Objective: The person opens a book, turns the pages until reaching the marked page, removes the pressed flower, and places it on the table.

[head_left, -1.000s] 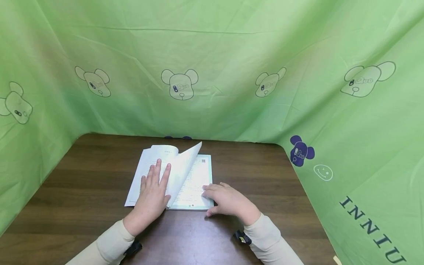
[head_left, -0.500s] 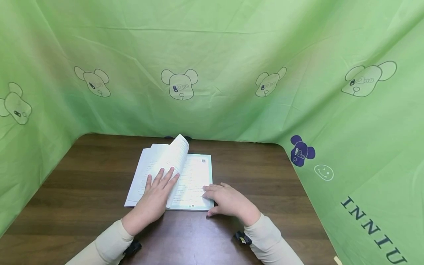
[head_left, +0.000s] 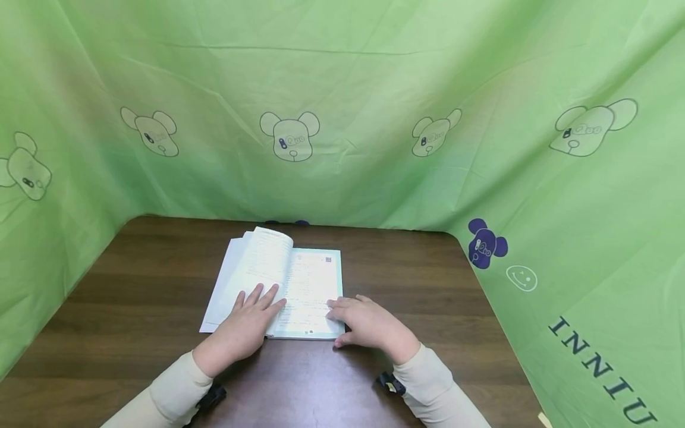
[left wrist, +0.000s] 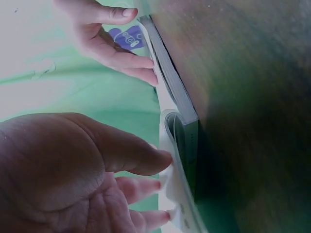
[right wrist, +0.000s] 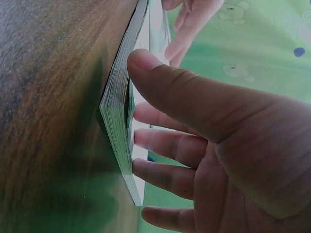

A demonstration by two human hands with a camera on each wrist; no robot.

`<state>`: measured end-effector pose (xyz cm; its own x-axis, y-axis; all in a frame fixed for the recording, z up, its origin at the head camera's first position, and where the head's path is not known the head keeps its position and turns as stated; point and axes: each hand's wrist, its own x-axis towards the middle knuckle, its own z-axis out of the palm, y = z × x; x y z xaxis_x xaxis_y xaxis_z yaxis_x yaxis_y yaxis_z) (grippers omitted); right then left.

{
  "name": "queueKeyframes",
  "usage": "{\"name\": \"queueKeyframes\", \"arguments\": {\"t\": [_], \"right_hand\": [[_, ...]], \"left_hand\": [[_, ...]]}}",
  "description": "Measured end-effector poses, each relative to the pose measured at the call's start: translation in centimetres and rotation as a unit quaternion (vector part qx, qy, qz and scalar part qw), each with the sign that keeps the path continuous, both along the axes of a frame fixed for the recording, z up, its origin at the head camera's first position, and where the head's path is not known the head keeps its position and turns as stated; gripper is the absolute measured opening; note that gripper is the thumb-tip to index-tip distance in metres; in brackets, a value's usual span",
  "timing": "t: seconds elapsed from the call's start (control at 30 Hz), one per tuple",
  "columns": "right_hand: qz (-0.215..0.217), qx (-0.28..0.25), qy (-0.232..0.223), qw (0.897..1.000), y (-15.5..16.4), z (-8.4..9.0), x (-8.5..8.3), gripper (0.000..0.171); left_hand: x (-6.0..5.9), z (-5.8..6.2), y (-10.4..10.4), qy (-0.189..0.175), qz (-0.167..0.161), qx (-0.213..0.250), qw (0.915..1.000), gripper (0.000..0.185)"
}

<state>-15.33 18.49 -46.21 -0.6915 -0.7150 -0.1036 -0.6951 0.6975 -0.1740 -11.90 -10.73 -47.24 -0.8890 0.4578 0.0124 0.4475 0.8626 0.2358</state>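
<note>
Head view: a thin white open booklet with a green-edged cover [head_left: 299, 285] is seen lying flat on the dark brown wooden tabletop [head_left: 134, 285], towards its middle and slightly left. Its print is too small to be read, and the near part of both pages is hidden under the hands. The left hand [head_left: 243, 324] is laid on the left page with straight fingers spread, pressing a curved leaf down; nothing is clasped by it. The right hand [head_left: 369, 324] is rested on the near right corner of the booklet, fingers relaxed on the page, thumb at the edge; whether the corner is pinched cannot be told. In the right wrist view, the page stack [right wrist: 119, 111] is seen edge-on beside the thumb. In the left wrist view, the bowed leaves near the spine [left wrist: 177, 141] are shown blurred.

Bare wood is left to the left, right and near side of the booklet. A green cloth printed with bear faces [head_left: 342, 119] closes off the far, left and right edges. Cream sleeves [head_left: 171, 392] are cut off by the lower frame.
</note>
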Motion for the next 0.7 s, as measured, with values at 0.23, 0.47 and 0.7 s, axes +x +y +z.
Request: {"name": "queueKeyframes", "arguments": {"t": [0.23,0.47,0.7], "right_hand": [[-0.004,0.010,0.008,1.000,-0.01,-0.33,0.02,0.055],[-0.003,0.013,0.025,1.000,-0.05,-0.61,0.01,0.050],[0.005,0.016,0.037,0.999,0.03,-0.42,0.07,0.046]], "left_hand": [[-0.03,0.05,0.10,-0.036,0.042,-0.014,0.9984,0.052],[0.09,0.30,0.04,-0.039,0.071,-0.007,0.9967,0.047],[-0.07,0.42,-0.01,-0.047,0.080,0.009,0.9956,0.050]]}}
